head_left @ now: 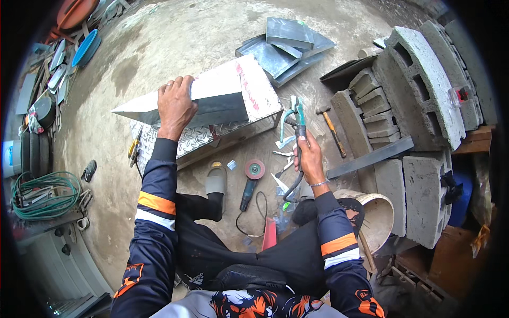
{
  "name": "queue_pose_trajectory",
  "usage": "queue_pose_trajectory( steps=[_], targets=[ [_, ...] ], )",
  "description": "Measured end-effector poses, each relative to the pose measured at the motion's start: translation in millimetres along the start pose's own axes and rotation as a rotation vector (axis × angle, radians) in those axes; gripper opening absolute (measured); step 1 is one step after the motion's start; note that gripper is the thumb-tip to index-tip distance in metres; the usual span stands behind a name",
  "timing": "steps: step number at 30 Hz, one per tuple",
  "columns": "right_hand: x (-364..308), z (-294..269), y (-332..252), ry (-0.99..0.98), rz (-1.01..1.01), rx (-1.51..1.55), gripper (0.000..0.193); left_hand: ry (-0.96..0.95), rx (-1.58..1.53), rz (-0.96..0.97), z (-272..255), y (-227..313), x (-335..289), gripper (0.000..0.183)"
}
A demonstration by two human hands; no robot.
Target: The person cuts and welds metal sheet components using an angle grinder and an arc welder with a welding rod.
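Note:
My left hand (176, 106) is closed over the upper edge of a folded sheet-metal piece (217, 110), which rests on a metal-topped box (260, 95) with diamond-plate on its near part. My right hand (311, 159) grips a teal-and-black welding clamp (300, 119) by its handle, its jaws pointing away from me. A black cable trails from it toward my right foot. The clamp is apart from the sheet metal, to the right of the box. Beyond the box lies a pile of bent sheet-metal pieces (283, 50).
An angle grinder (249, 188) lies between my feet. A hammer (331, 131), pliers (283, 167) and a flat metal bar (371, 157) are at the right, before concrete blocks (424, 85). A bucket (379, 212) stands beside my right arm. A green hose coil (45, 196) lies left.

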State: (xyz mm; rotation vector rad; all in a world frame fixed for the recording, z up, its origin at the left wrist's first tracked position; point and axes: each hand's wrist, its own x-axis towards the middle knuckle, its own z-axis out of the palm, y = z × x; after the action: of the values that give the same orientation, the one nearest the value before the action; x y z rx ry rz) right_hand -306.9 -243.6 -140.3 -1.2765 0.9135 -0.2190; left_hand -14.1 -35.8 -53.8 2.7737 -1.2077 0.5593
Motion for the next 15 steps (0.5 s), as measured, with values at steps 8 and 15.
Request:
queue_pose_trajectory(
  steps=[8, 15],
  targets=[
    [4, -5, 2, -0.003, 0.047, -0.027, 0.048, -0.022, 0.031, -0.019, -3, 4, 3, 0.048],
    [9, -6, 9, -0.027, 0.075, -0.063, 0.048, 0.027, 0.019, 0.002, -2, 3, 2, 0.049]
  ],
)
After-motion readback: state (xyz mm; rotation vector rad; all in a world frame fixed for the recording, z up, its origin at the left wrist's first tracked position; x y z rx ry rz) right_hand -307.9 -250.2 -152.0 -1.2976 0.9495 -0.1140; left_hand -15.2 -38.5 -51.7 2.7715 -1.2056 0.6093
